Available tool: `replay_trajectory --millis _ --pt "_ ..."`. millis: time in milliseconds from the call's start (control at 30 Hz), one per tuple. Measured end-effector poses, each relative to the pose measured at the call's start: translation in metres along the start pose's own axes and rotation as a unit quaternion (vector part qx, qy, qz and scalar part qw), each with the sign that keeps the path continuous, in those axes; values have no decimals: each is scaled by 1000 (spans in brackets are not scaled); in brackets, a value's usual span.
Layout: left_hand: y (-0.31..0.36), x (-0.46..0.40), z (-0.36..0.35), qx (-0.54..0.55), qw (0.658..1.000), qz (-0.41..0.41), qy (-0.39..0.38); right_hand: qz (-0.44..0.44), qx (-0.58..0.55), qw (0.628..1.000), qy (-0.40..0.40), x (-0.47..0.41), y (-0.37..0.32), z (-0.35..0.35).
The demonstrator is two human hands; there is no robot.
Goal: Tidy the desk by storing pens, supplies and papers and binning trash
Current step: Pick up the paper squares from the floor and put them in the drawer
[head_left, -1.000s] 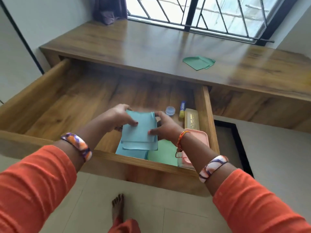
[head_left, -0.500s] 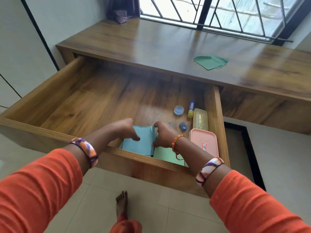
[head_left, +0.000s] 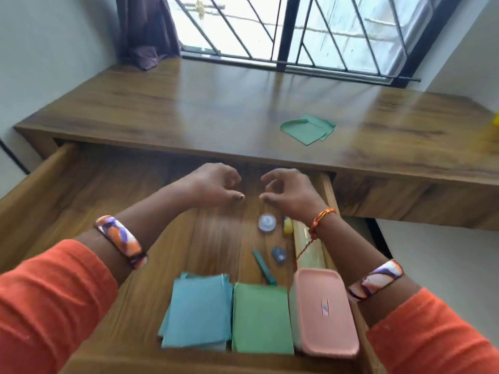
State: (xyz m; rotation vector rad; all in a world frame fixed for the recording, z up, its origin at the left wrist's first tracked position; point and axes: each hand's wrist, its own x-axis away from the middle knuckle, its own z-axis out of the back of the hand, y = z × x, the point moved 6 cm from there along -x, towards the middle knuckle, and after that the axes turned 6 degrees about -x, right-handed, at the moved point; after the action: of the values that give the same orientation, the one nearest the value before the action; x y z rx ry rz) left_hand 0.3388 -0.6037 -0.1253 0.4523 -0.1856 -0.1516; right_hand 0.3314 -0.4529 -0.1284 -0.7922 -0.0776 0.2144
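The open drawer (head_left: 81,201) is seen below the desk (head_left: 189,114). The left hand (head_left: 216,184) is held above the drawer's back part, fingers loosely curled, nothing gripped. The blue paper stack (head_left: 199,311) is laid at the drawer's front, touching the green paper stack (head_left: 260,319) beside it. The right hand (head_left: 289,190) is held near the left one, also loosely curled and gripping nothing. A pink box (head_left: 324,311) is placed just right of the green stack. Green sheets (head_left: 307,129) are left on the desk.
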Motion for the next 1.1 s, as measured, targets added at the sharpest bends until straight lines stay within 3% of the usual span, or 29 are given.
replay_trajectory --millis 100,200,333,467,567,667,767,933,1000,1100 --pt "8 -44 19 -38 998 -48 29 1 36 993 109 -50 10 31" --pt "1 -85 25 -99 993 -56 39 -70 115 978 156 -104 39 50" --pt "-11 -128 24 -126 989 -55 48 -221 69 953 196 -154 89 79" --pt "-21 -146 19 -106 981 -61 148 -266 39 937 224 -188 119 101" --pt "-29 -147 12 -76 977 -62 188 -265 34 941 209 -205 134 107" --pt "-26 -146 12 -113 973 -54 192 -258 -8 944 205 -209 140 107" --pt "-25 -146 12 -103 977 -50 180 -217 -88 963 132 -198 124 89" --pt "-26 -139 20 86 989 -36 113 -150 -137 976 74 -146 75 60" --pt "-12 -118 24 162 978 -63 113 -101 -135 984 47 -117 53 55" --pt "16 -70 13 180 973 -126 69 -30 -127 991 -11 -67 19 47"
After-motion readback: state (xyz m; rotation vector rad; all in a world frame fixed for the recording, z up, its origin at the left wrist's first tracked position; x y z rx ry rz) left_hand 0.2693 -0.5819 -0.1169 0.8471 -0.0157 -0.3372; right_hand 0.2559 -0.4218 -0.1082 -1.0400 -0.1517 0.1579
